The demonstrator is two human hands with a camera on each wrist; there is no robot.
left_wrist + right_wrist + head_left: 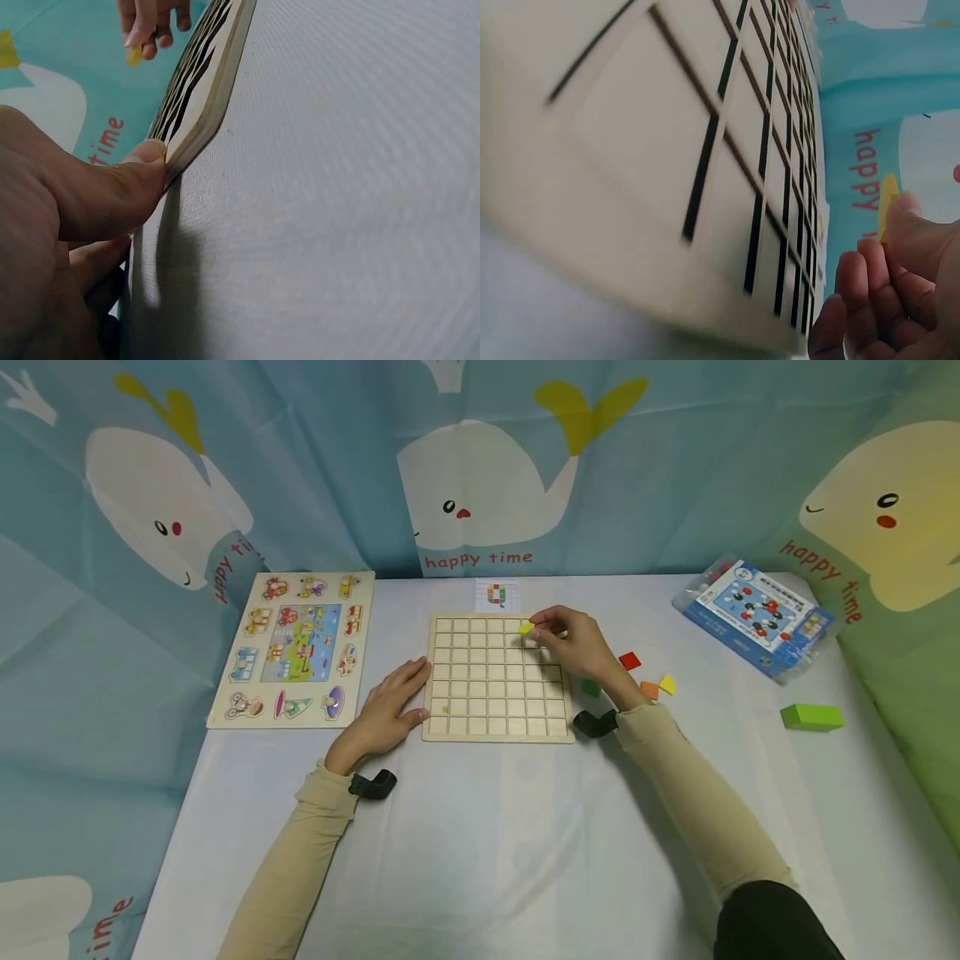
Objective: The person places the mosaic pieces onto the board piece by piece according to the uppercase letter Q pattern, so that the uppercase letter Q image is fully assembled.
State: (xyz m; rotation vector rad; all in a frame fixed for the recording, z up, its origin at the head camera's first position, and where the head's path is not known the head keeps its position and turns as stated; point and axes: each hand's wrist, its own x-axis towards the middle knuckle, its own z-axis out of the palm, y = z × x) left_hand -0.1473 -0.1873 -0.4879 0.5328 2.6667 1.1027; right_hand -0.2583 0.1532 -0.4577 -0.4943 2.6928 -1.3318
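A square wooden grid board [498, 737] lies on the white table. My right hand [576, 639] pinches a small yellow tile [527, 628] between thumb and fingers over the board's far right part. In the right wrist view the same yellow tile [887, 206] stands up from the fingertips, beside the grid. My left hand [386, 706] rests at the board's left edge, fingers extended. Its thumb [112, 187] presses against the board's corner edge [206, 124] in the left wrist view. Behind the board lies a card [497, 596] with a coloured block pattern.
Right of the board lie a red tile [629, 661], an orange tile [649, 691], a yellow piece [667, 684] and a green tile [591, 687]. Farther right are a blue packaged box [757, 618] and a green block [812, 717]. A picture puzzle board [247, 693] lies at left.
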